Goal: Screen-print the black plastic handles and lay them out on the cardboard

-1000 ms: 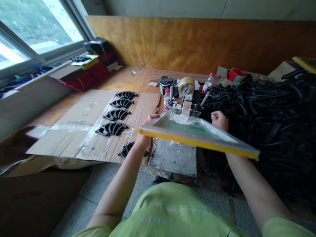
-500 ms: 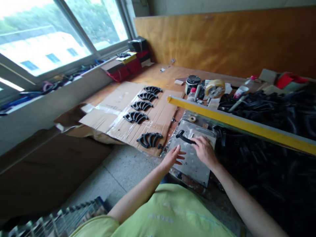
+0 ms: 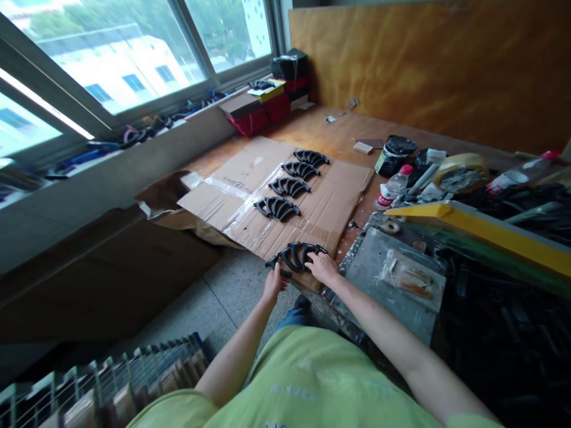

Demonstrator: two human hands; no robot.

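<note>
1. Bench (image 3: 328,132): carries the cardboard (image 3: 254,156), with the plate (image 3: 372,257) at its right.
2. Nearest row (image 3: 292,257): fanned black handles on the cardboard's near edge, apart from the four farther rows (image 3: 289,188).
3. Hands: the left hand (image 3: 273,288) grips a handle (image 3: 286,274) at the row's left end, between thumb and fingers. The right hand (image 3: 323,267) has curled fingers touching the row's right end; whether it grips a handle cannot be told.
4. Handle, judged: light, stiff, not fragile; smooth, so possibly slippery. Best held by the end or along the edges, fingers kept off the broad curved face.
5. Change: half a second ago, the right hand holds a handle on the plate and the left hand is open beside it; now both are at the nearest row. Whether it is the same handle cannot be told.
</note>
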